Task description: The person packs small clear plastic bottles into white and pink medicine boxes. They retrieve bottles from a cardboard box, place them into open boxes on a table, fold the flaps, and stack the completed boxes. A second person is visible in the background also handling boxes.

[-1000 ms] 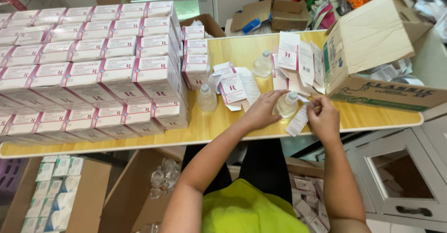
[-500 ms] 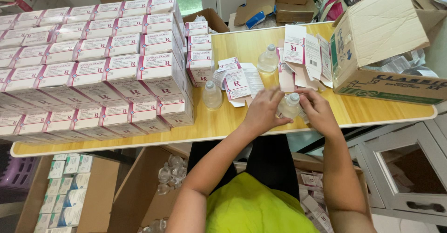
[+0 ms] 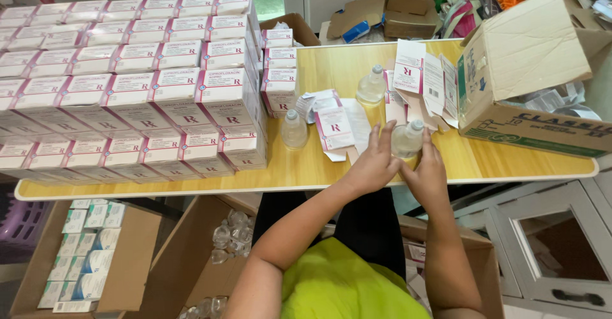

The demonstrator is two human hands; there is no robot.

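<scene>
Both hands meet at the front edge of the pale wooden desk (image 3: 510, 159), closed around one small clear plastic bottle (image 3: 407, 139) with a pale cap. The left hand (image 3: 376, 161) cups the bottle's left side with its fingers pointing up and away from the person, and the right hand (image 3: 427, 172) wraps the lower right side — so the bottle stands upright between the two palms, its cap and shoulders showing above the fingertips. Just left of the hands lies a flattened white-and-pink carton (image 3: 335, 128) on some loose white leaflets, and beyond that a second clear bottle (image 3: 294, 130) stands upright on the desk. A third bottle (image 3: 371, 87) stands farther back, near a fan of unfolded cartons and leaflets (image 3: 421, 77). The left half of the desk is filled by a tall, tidy stack of white-and-pink boxes (image 3: 127, 89), several rows deep. At the right end a big open cardboard box (image 3: 529, 70) lies tipped on its side, with paper scraps inside. Under the desk, on the floor, one cardboard box (image 3: 131, 255) holds small packed cartons and another beside it holds loose clear bottles (image 3: 229, 239).
</scene>
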